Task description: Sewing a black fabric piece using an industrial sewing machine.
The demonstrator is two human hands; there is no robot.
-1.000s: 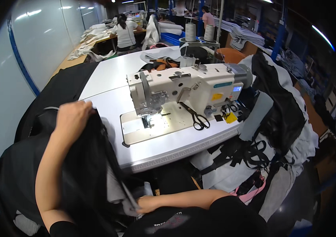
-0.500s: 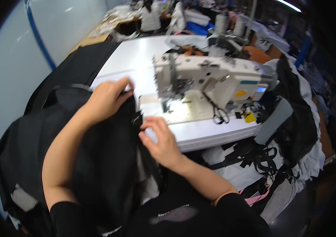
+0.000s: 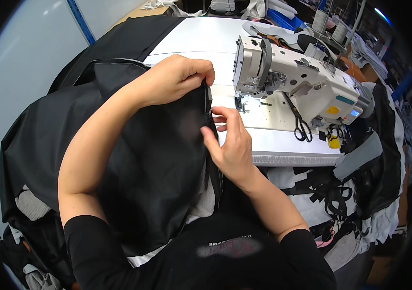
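A large sheet of black fabric (image 3: 143,145) lies over the left side of the white sewing table and hangs down in front of me. Its right edge shows a thin pale line. At the upper end of that edge, my left hand (image 3: 179,79) is closed, with thumb and fingertips pinching the cloth. Slightly lower, my right hand (image 3: 231,142) has its curled fingers and thumb about the same edge; the fingertips are partly hidden. Right of both hands stands a white sewing machine (image 3: 288,67), its needle area lit and no fabric under it.
Black-handled scissors (image 3: 299,121) lie on the machine bed. A ruler strip (image 3: 295,160) runs along the table's front edge. Black straps (image 3: 336,198) and pale cloth pile up at right. Thread cones (image 3: 320,21) stand behind the machine, and a pale wall (image 3: 36,53) rises at left.
The view has shifted, so the machine sits farther right and higher. My left fingers, raised near the edge before, are now closed on it. My right fingers have come closer around the edge.
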